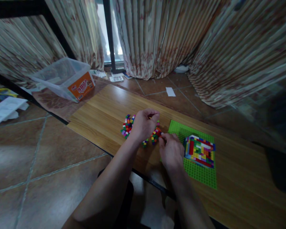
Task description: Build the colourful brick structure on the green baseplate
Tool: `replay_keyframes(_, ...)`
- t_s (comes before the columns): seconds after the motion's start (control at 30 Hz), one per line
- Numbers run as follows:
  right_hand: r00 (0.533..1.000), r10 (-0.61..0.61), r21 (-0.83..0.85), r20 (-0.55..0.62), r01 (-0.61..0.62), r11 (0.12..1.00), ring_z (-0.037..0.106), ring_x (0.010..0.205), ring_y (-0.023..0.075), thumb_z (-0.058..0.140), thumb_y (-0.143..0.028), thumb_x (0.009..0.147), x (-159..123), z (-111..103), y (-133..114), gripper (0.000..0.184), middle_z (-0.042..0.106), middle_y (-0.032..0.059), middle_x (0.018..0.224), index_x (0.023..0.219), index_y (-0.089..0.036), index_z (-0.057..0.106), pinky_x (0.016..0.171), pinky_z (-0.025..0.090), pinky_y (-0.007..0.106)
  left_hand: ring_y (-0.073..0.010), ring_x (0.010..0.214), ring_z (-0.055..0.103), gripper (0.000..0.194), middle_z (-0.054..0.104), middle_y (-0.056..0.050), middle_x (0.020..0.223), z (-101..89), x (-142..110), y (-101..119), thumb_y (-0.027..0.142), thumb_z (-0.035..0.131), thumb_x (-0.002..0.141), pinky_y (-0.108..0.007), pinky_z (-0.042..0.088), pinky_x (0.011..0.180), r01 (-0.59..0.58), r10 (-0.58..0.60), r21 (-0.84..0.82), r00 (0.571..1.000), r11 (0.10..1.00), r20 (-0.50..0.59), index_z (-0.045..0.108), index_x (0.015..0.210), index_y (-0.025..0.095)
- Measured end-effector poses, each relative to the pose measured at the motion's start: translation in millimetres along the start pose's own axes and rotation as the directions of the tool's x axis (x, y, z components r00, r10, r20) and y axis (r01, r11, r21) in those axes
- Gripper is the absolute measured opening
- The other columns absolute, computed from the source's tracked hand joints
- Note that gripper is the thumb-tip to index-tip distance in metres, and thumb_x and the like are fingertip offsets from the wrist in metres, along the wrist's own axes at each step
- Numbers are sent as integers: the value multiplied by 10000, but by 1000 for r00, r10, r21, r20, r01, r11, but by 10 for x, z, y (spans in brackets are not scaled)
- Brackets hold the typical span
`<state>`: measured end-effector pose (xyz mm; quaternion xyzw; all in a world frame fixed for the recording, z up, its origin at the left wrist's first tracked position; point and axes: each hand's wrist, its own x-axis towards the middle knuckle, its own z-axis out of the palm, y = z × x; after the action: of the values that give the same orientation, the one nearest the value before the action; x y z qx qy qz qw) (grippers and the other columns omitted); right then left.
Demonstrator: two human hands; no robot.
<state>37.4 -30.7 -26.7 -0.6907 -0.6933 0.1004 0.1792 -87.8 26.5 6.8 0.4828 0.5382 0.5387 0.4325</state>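
Note:
A heap of small coloured bricks (127, 126) lies on the wooden table (105, 114). My left hand (144, 123) rests over the heap with its fingers curled, pinching a small yellow-orange piece. My right hand (171, 151) is just right of it, its fingertips pinched at the bricks near the heap's right end (155, 135); what they hold is too small to name. To the right lies a green baseplate (200, 175) carrying a squat multicoloured brick build (200, 151), which my right hand partly overlaps at its left edge.
A clear plastic bin (64, 78) with an orange label stands tilted at the table's far left corner. Patterned curtains (157, 35) hang behind. Papers (170, 91) lie on the tiled floor. A dark object (280, 168) sits at the right edge.

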Motion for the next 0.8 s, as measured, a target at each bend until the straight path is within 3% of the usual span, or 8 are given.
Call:
replay_keyframes(0.1, 1000, -16, 62, 24, 14, 998, 644, 788, 203, 511, -200, 906, -15, -97, -30, 198, 711, 94, 948, 923, -168, 706, 704, 436, 312, -84, 596, 579, 116, 659, 14, 684, -8, 2, 0, 144, 591, 793, -167, 460, 543, -6, 6, 17, 1000, 1000, -3, 692, 741, 121)
replay_keyframes(0.2, 999, -37, 254, 7, 34, 967, 664, 727, 194, 555, -254, 893, -80, -318, -48, 174, 738, 64, 866, 879, -184, 714, 700, 464, 317, -82, 582, 570, 127, 639, 21, 653, 6, -11, 28, 144, 583, 793, -167, 451, 539, 6, -6, 31, 1000, 1000, 11, 694, 736, 118)
replay_keyframes(0.33, 999, 23, 557, -41, 4, 830, 694, 730, 182, 633, -353, 853, -179, -687, 56, 163, 745, 23, 797, 865, -219, 725, 683, 517, 296, -86, 555, 558, 128, 625, 22, 624, 38, -19, 15, 171, 587, 790, -177, 429, 525, -1, 0, 49, 1000, 999, 26, 699, 760, 119)
replay_keyframes(0.4, 993, 108, 612, -50, -55, 789, 701, 741, 182, 687, -380, 808, -194, -841, 196, 178, 754, 26, 837, 878, -224, 736, 671, 533, 294, -96, 564, 564, 137, 624, 19, 613, 49, -16, -24, 197, 589, 793, -187, 431, 535, -33, 31, 73, 999, 997, 31, 704, 769, 127)
replay_keyframes(0.53, 954, 286, 557, -94, -188, 809, 716, 753, 202, 737, -416, 736, -170, -1033, 575, 242, 770, 38, 876, 887, -229, 766, 683, 559, 320, -120, 632, 600, 154, 640, 8, 646, 62, -2, -107, 232, 587, 803, -215, 477, 604, -91, 86, 90, 995, 992, 57, 712, 783, 144)
replay_keyframes(0.67, 965, 250, 432, -73, -196, 880, 722, 791, 229, 694, -455, 757, -160, -1065, 872, 288, 777, 47, 894, 919, -233, 779, 703, 560, 349, -131, 667, 611, 147, 651, 2, 681, 86, 13, -149, 243, 593, 806, -231, 496, 634, -106, 100, 84, 993, 991, 65, 698, 761, 152)
replay_keyframes(0.8, 989, 145, 320, -29, -128, 939, 720, 852, 240, 635, -461, 800, -153, -1004, 975, 297, 776, 54, 958, 928, -238, 783, 780, 544, 375, -132, 663, 610, 140, 643, 4, 662, 115, 19, -169, 248, 607, 805, -232, 501, 641, -81, 77, 73, 995, 994, 58, 676, 728, 153)
